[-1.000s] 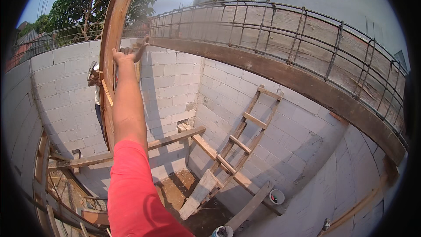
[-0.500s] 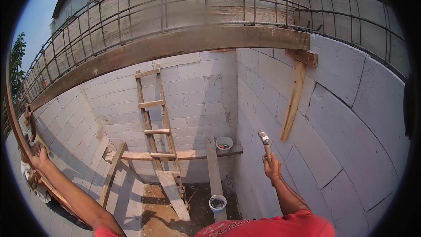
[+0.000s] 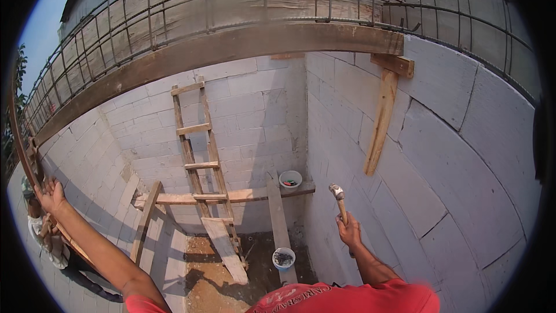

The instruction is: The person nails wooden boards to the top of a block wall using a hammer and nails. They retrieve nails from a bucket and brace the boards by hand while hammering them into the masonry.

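My right hand [image 3: 350, 233] is closed around the wooden handle of a hammer [image 3: 340, 200]. The hammer's metal head points up, beside the pale block wall on the right and apart from it. At the far left, my left hand [image 3: 51, 195] is raised with its fingers stretched up. Its palm side rests by a long narrow wooden board [image 3: 22, 145] that bends along the rim of the view. Across the upper part runs a wide wooden plank [image 3: 231, 50] beneath a rebar cage [image 3: 150, 17]. Its right end sits on a short wooden block [image 3: 397, 65] with an upright prop [image 3: 381, 122] below.
Against the far wall leans a wooden ladder [image 3: 198, 131]. Below me, a crossbeam [image 3: 246, 196] and a narrow plank [image 3: 279, 214] span the pit, with a white bucket [image 3: 290, 181] and another bucket [image 3: 283, 259] on them. Another person [image 3: 51, 243] is at the lower left.
The view has tilted slightly. My left hand's fingers have straightened out from the board. The hammer has lowered a little and tips further left. More of the other person shows.
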Tool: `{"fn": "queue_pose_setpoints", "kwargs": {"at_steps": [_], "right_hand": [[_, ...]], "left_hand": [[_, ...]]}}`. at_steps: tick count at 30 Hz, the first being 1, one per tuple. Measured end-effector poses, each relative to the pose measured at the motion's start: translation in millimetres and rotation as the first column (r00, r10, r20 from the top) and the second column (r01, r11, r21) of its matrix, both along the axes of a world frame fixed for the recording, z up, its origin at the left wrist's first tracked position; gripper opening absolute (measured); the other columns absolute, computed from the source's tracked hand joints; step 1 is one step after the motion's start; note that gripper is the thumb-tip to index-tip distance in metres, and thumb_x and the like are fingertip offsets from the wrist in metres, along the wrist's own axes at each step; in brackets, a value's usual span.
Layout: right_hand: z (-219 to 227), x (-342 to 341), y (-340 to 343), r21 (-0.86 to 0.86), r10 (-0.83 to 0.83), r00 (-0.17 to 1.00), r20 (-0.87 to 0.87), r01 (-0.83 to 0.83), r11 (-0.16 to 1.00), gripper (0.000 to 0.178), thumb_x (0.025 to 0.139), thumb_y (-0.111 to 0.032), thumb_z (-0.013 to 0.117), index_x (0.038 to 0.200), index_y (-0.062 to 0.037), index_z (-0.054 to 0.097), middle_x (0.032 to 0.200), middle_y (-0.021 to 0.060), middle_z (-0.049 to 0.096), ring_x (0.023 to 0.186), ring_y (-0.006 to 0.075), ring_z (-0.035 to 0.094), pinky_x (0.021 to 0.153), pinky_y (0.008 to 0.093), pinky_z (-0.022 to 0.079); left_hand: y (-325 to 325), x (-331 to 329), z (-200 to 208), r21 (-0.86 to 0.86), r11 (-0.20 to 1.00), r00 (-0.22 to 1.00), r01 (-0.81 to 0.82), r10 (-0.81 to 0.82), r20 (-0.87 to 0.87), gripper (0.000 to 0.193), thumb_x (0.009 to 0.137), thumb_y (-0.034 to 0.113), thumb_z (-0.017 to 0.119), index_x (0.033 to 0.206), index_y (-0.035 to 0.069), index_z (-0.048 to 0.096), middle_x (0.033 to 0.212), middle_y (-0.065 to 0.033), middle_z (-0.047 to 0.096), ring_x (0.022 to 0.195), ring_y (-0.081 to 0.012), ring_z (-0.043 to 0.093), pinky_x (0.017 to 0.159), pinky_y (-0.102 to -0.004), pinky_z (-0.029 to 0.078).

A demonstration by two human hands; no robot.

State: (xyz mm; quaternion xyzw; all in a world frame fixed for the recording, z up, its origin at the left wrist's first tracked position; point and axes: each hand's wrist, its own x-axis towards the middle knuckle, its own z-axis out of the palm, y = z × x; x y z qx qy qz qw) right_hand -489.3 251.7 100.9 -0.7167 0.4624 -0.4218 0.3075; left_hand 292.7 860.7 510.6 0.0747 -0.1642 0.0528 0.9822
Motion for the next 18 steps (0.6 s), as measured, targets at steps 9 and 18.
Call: {"fn": "queue_pose_setpoints", "kwargs": {"at_steps": [9,18], "right_hand": [[-31,-53,20,-0.054,-0.116,0.943,-0.311,0.105,0.993,0.033,0.105,-0.028,0.057,0.117,0.0022,0.058,0.1,0.0181,0.056,0.088,0.031,0.053,0.077,0.0429,0.047],[46,-3,52,0.158,0.238,0.879,-0.413,-0.188,0.969,0.06,0.102,-0.045,0.061,0.129,0.0087,0.062,0.121,0.0361,0.065,0.111,0.0478,0.064,0.095,0.0551,0.051]], "left_hand": [[-140,-90,71,-0.252,0.961,0.991,0.117,-0.096,0.093,0.037,0.103,0.035,0.05,0.075,0.011,0.053,0.056,0.0048,0.016,0.045,-0.0119,0.016,0.047,-0.0287,0.02],[-137,-107,-13,-0.374,0.924,0.997,0.075,-0.063,0.046,0.046,0.102,0.043,0.057,0.07,0.018,0.035,0.058,0.0045,0.016,0.046,-0.0128,0.02,0.046,-0.0294,0.02]]}}
